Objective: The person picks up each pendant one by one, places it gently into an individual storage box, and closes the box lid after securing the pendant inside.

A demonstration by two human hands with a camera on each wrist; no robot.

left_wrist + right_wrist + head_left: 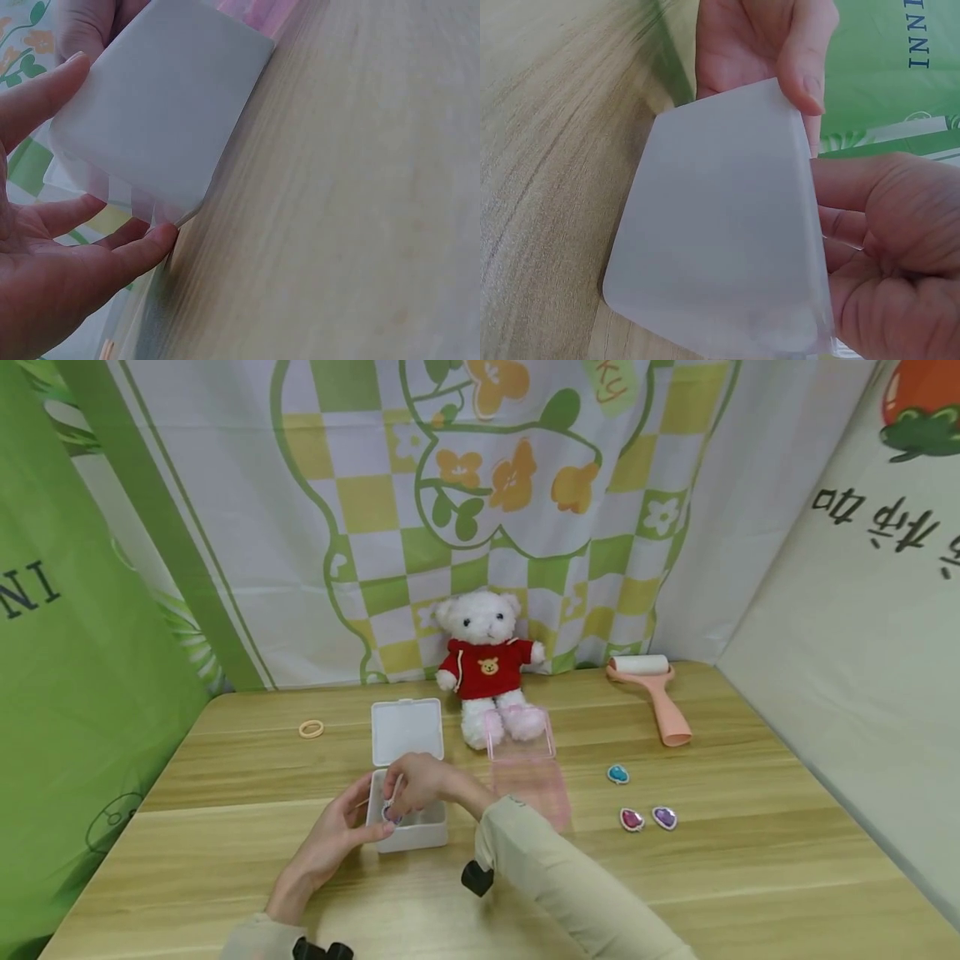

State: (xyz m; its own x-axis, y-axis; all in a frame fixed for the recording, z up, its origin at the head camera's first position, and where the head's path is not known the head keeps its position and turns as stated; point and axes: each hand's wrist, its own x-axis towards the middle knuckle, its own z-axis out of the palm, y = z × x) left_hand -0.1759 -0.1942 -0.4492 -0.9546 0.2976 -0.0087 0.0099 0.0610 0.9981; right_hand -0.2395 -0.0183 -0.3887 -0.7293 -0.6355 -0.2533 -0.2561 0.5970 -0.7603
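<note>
**Both Hands Meet at a Small White Box**

My left hand [328,837] is partly closed around the left end of the white box [412,837], thumb at the near edge and fingers along the side, a grip that I judge is there to steady it. My right hand [422,779] dips in from above, fingers bent down beside a dark jewel [390,814] on the box's left side; whether they pinch it, I cannot tell, as the wall hides the tips in the wrist view. The jewel sits inside the box, just beside my right fingertips and near my left thumb.

The lid [407,732] lies folded back on the far side, probably to leave the top clear for reaching in. Well to the right of both hands, a blue jewel [618,774], a red jewel [632,819] and a purple jewel [664,817] lie apart from one another, perhaps spaced for easy sight. A pink case [531,789] stands between, partly behind my sleeve [570,877].
</note>
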